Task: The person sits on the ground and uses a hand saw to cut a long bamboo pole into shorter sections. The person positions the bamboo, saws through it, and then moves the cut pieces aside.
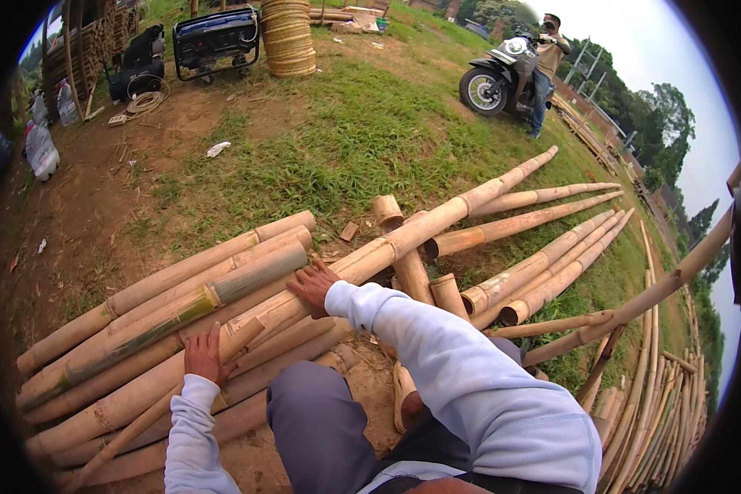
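A long, thick tan bamboo pole (362, 262) runs slantwise from the lower left to the upper right, across shorter bamboo pieces. My right hand (314, 288) is laid over its middle, fingers spread and bent around its curve. Nearer to me and farther left, my left hand (206, 356) curls over the same pole, with the palm side hidden. A thinner bamboo stick (152, 412) passes close below the left hand. Beside the long pole lies a green-tinged bamboo pole (247, 278), among several other tan ones on the left.
More bamboo poles (543, 272) lie on the grass to the right, and a slanting pole (634, 305) crosses near my right side. Farther off are a generator (216, 41), a round woven stack (287, 37), plastic bottles (41, 152) and a person beside a motorbike (502, 74).
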Tool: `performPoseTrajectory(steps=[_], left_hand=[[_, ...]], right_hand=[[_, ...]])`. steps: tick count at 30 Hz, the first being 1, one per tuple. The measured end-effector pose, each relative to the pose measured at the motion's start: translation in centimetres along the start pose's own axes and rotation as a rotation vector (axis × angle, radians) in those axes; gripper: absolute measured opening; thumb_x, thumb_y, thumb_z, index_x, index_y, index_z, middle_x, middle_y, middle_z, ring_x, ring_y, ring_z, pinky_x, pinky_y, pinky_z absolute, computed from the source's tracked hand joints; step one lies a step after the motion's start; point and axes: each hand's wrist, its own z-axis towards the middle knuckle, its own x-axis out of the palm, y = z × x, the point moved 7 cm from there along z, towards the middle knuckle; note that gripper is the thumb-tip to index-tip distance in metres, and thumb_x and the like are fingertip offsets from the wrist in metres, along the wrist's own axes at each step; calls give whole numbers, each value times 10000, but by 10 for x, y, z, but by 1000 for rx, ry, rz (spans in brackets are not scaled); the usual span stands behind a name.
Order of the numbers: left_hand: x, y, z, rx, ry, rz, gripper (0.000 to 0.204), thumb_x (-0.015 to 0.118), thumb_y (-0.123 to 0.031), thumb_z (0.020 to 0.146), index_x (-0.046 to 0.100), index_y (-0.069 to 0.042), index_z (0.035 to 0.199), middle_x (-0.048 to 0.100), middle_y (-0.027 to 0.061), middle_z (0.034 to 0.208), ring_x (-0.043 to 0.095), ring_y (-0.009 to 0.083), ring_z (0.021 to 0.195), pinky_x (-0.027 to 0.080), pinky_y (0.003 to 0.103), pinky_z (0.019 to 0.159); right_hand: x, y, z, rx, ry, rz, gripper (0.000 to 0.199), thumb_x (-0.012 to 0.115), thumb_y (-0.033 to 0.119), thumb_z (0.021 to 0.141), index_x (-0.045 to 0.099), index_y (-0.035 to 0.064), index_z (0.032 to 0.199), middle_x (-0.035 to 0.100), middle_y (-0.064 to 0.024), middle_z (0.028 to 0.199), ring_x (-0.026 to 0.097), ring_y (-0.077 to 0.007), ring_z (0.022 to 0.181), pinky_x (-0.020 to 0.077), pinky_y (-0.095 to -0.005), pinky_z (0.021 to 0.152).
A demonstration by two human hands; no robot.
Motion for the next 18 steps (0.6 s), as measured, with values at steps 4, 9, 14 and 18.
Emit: performPoseTrajectory(steps=[4,9,14,18], left_hand=[[0,-4,-3,78,-79,-47,1014,859,-367,688,348,-97,1521,532,169,1326,503,355,1198,388,481,1018],[-1,-19,-9,181,-113,85,882,773,-248,767,349,-139,1532,508,181,1381,492,362,1232,384,491,1024],[-22,-30,-21,211,-189,68,732,737,-179,775,473,-146,1457,549,144,1329,518,334,1203,422,469,968],[-22,-35,-39,112,-121,61,587,765,-228,761,598,-134,1316,648,111,1137,613,305,1053,472,431,866]], right_hand=[[-11,0,-10,-12,63,84,1253,906,529,548,255,141,1546,510,-152,1338,457,-343,1321,197,-597,1170],[-20,4,-19,40,123,115,1331,882,581,578,129,169,1595,465,-171,1427,348,-366,1423,151,-625,1182],[-32,12,-14,62,32,100,1291,858,581,612,130,176,1598,393,-198,1510,252,-402,1473,132,-636,1181],[-64,29,-12,3,-197,275,1069,789,414,729,195,156,1580,407,-216,1501,301,-420,1442,208,-588,1173]])
